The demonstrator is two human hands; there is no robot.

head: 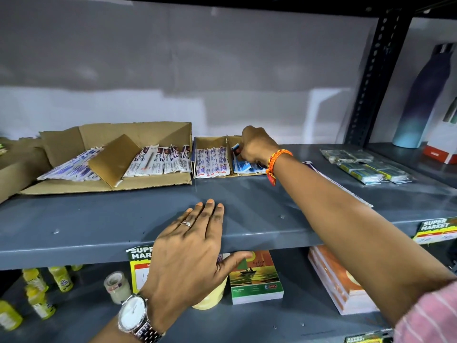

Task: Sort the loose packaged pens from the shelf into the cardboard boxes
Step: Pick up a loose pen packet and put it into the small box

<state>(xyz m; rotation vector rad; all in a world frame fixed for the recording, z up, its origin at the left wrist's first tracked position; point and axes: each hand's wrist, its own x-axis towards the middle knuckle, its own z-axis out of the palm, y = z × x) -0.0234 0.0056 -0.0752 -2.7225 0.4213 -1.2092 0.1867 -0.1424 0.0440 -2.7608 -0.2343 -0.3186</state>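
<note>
A large open cardboard box [138, 183] lies at the back left of the grey shelf [123, 219], with two rows of packaged pens [158, 162] split by a cardboard flap. Beside it stands a small cardboard box [212, 141] with two compartments. Its left one holds white packaged pens [212, 162]; its right one holds blue packaged pens [243, 165]. My right hand [257, 144] reaches into the right compartment, fingers closed on a blue packaged pen [236, 147]. One loose packaged pen [331, 179] lies on the shelf under my right forearm. My left hand [195, 243] rests flat on the shelf's front edge.
Several clear wrapped packs [366, 167] lie at the shelf's right. A dark upright post [371, 75] and a blue bottle [420, 95] stand beyond. On the lower shelf are yellow bottles [37, 293], tape rolls [116, 285] and notebooks [257, 278].
</note>
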